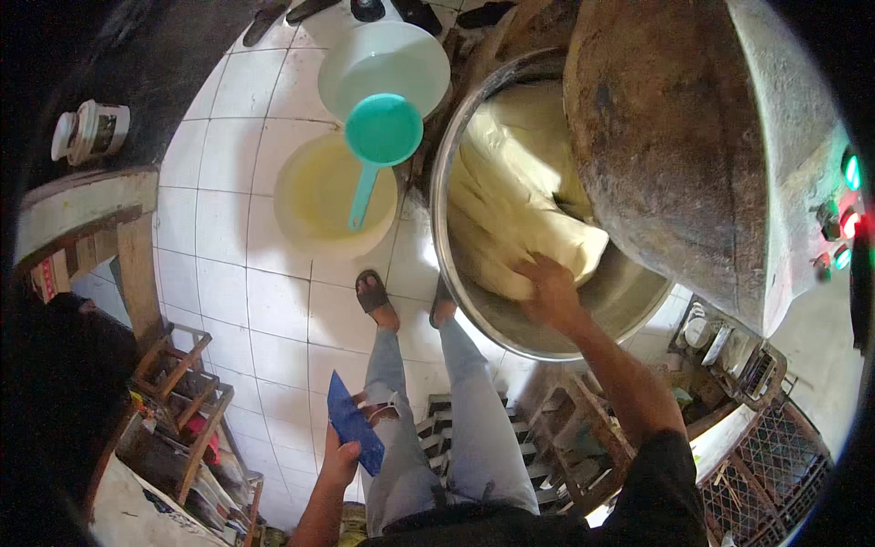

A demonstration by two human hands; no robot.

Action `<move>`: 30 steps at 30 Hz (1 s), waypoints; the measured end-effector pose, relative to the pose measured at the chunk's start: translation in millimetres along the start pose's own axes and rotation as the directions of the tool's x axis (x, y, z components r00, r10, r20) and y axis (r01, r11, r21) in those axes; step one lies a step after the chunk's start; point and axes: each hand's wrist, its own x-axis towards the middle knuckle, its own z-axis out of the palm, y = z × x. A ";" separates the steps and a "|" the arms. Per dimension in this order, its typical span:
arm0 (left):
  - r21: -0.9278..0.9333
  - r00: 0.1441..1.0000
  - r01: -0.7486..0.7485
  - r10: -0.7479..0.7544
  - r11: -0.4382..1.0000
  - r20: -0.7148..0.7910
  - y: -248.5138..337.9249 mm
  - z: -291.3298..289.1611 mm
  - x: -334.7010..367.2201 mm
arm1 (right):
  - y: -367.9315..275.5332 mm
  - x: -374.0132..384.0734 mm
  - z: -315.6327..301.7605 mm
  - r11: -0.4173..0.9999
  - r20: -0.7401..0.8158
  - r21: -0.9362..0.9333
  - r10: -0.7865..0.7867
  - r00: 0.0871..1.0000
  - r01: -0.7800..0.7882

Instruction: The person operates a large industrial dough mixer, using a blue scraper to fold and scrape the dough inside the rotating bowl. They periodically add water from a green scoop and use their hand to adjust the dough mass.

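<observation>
My left hand (341, 456) is closed round a flat blue scraper (354, 421), held low in front of my legs. To the right stands a wide steel mixing bowl (439, 196) with a big mass of pale yellow dough (510, 196) in it. My right hand (551, 290) reaches over the near rim and grips the dough's near side, its fingertips pressed in and partly hidden. The mixer's large worn head (665, 137) covers the bowl's right part and hides some of the dough.
A green dipper (384, 129) lies across two tubs: a white tub (333, 77) of clear liquid and a cream tub (290, 205) of yellowish liquid. Lit buttons (851, 171) sit on the mixer's side. Wooden racks (187, 401) stand left; a wire-mesh crate (766, 465) is at lower right.
</observation>
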 end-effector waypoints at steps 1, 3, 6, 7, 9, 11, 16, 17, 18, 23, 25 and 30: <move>-0.013 1.000 0.002 -0.002 1.000 -0.019 -2.4 -2.5 -3.5 | -0.9 -26.5 -10.6 0.993 -0.004 0.105 0.060 0.998 -0.059; -0.042 0.999 0.030 -0.031 0.999 -0.035 -9.9 -6.4 -7.5 | 5.0 -49.8 -16.5 0.971 -0.199 0.152 -0.155 0.968 0.187; -0.076 0.997 0.035 -0.039 0.996 -0.060 -18.1 -8.3 -6.8 | 13.0 -49.1 -10.2 0.929 -0.143 -0.164 -0.355 0.924 0.331; -0.088 0.998 0.031 -0.036 0.996 -0.057 -15.6 -4.5 -3.8 | 7.7 -31.2 -7.1 0.916 -0.060 -0.246 -0.340 0.939 0.316; -0.112 0.998 0.029 -0.035 0.993 -0.051 -10.9 6.5 2.3 | 6.4 19.5 4.5 0.919 0.022 -0.289 -0.272 0.962 0.266; -0.101 0.998 0.018 -0.024 0.995 -0.052 -8.1 17.8 13.8 | 24.1 67.7 21.1 0.911 0.102 -0.372 -0.147 0.984 0.175; -0.078 0.997 0.071 -0.073 0.994 -0.024 -10.8 18.8 12.5 | 0.5 100.0 23.2 0.999 -0.104 0.023 0.039 0.994 -0.037; -0.075 0.997 0.065 -0.067 0.995 -0.023 -7.8 25.3 10.5 | 4.5 83.7 21.1 0.997 -0.134 0.074 0.021 0.991 -0.012; -0.070 0.998 0.065 -0.066 0.995 -0.018 -4.3 27.3 7.5 | 7.1 62.3 21.9 0.992 -0.162 0.125 0.012 0.987 0.009; -0.076 0.998 0.025 -0.029 0.997 -0.053 -0.9 17.6 -3.1 | 1.9 -31.0 6.0 0.979 -0.213 0.138 -0.118 0.970 0.149; -0.081 0.998 0.020 -0.025 0.996 -0.054 1.1 12.9 1.9 | 8.5 -29.6 10.5 0.959 -0.195 -0.074 -0.282 0.940 0.272; -0.103 0.999 0.024 -0.026 0.994 -0.019 14.0 18.5 24.0 | 32.4 90.6 44.1 0.881 -0.194 -0.454 -0.245 0.950 0.134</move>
